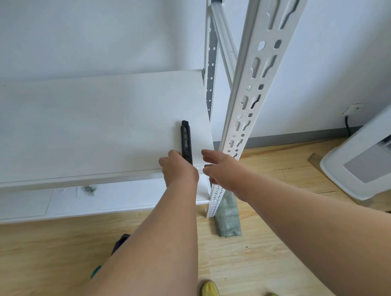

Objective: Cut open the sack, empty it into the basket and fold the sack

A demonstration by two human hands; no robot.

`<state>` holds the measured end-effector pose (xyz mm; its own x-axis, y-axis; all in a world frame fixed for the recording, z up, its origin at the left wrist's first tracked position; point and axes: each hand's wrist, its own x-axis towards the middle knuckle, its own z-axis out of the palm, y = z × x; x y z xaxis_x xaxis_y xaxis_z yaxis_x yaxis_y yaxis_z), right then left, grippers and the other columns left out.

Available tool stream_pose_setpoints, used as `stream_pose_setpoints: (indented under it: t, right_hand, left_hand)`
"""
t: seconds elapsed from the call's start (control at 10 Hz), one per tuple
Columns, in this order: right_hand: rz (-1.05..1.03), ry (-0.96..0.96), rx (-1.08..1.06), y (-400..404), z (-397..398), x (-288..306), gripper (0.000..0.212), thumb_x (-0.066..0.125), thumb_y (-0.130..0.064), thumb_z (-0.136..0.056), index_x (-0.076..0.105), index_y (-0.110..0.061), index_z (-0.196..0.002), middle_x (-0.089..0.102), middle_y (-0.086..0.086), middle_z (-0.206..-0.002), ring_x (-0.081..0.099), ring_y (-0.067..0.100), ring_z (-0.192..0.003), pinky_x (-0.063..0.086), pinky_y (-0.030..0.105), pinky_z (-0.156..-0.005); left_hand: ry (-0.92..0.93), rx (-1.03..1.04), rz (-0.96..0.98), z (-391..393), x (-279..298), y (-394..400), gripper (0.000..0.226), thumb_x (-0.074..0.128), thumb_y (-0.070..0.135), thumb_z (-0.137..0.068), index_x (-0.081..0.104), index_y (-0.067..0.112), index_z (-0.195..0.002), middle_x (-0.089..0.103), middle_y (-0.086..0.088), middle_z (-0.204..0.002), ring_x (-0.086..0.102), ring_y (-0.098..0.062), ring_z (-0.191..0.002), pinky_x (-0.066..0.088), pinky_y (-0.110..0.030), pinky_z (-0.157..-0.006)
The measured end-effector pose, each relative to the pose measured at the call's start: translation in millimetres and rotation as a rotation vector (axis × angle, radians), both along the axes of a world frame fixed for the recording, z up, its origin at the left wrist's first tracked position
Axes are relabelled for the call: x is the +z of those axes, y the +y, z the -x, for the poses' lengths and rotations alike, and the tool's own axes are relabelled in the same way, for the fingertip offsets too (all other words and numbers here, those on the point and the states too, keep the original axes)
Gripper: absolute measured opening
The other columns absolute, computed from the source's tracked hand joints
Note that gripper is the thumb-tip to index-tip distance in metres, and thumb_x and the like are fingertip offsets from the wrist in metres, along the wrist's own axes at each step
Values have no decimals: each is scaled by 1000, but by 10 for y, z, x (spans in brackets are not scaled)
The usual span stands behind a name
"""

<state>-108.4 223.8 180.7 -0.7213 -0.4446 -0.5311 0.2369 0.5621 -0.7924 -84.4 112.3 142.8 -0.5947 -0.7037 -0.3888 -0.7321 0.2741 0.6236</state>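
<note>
**Reaching for the cutter on the shelf**

Reaching with 2 bare hands toward a black utility knife [186, 141] lying on the white shelf [80, 125], near its front right corner. Long axis running almost straight away from the body, near end at the shelf's front edge, far end pointing toward the wall; which end carries the blade, too small to tell. Left hand [178, 169] clearly nearer: fingers curled at the knife's near end, touching or just about to, thumb side to the knife's left. Grip part closed, but whether actually clamped on the knife, cannot tell, since the back of the hand hides the fingertips. Right hand [220, 167] just to the right of the knife, fingers spread and loosely open, holding nothing, close beside the slotted upright [250, 87] of the rack.

Sack [227, 216]: greenish woven material, down on the wooden floor [283, 246], leaning at the foot of the upright, below and nearer than the hands, long axis roughly along the line of sight. No basket in view. Judged early in the task: sack apparently uncut, next move likely a lengthwise pull of the knife off the shelf edge.
</note>
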Motion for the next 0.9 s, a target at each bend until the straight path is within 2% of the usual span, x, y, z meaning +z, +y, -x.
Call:
stream_pose_setpoints:
  t: [0.1, 0.2, 0.3, 0.5, 0.7, 0.8, 0.9]
  right_hand:
    - [0, 15, -3, 17, -40, 50, 58, 48, -6, -92, 39, -26, -146, 46, -4, -145, 51, 15, -125, 41, 40, -108]
    - [-4, 22, -13, 58, -57, 76, 58, 49, -5, -92, 39, -27, -145, 46, -3, -145, 50, 16, -125, 41, 40, -108]
    - [-14, 37, -13, 103, -69, 87, 59, 49, -6, -91, 39, -27, -145, 46, -4, -145, 49, 17, -126, 42, 40, -108]
    - [-6, 54, -21, 180, -117, 152, 59, 49, -6, -92, 38, -26, -146, 45, -4, -146, 49, 16, -126, 43, 39, -107]
    - [11, 70, -22, 266, -213, 188, 58, 49, -7, -92, 39, -28, -145, 46, -6, -145, 49, 16, -126, 42, 40, -108]
    - [7, 46, 15, 367, -378, 157, 56, 50, -8, -93, 41, -27, -144, 49, -6, -143, 48, 17, -127, 40, 41, -109]
    - [2, -6, 25, 465, -541, 96, 46, 53, -8, -93, 52, -22, -137, 61, -2, -130, 58, 22, -118, 48, 39, -102]
  left_hand:
    - [-17, -50, 78, -58, 33, 28, 44, 64, 1, -82, 47, 10, -121, 39, -11, -125, 53, -31, -106, 52, -40, -85]
    - [-72, -120, 177, -99, 11, 69, 28, 61, 12, -87, 57, 8, -115, 42, -11, -122, 53, -30, -109, 52, -40, -86]
    - [-135, -230, 219, -127, -36, 106, 24, 56, 17, -91, 66, 8, -112, 41, -8, -123, 51, -27, -111, 51, -37, -87]
    - [-129, -319, 192, -151, -27, 135, 44, 56, 18, -92, 52, 3, -133, 31, -4, -146, 43, -23, -128, 42, -32, -91]
    - [-63, -374, 149, -359, 105, 242, 49, 55, 25, -94, 45, 17, -141, 18, 3, -157, 25, -17, -142, 39, -39, -106]
    - [4, -366, 135, -589, 151, 309, 39, 54, 25, -95, 54, 21, -133, 34, 1, -149, 41, -18, -132, 42, -39, -103]
    - [-5, -387, 84, -886, 187, 356, 34, 54, 28, -95, 59, 23, -128, 50, 1, -138, 53, -19, -120, 46, -35, -99]
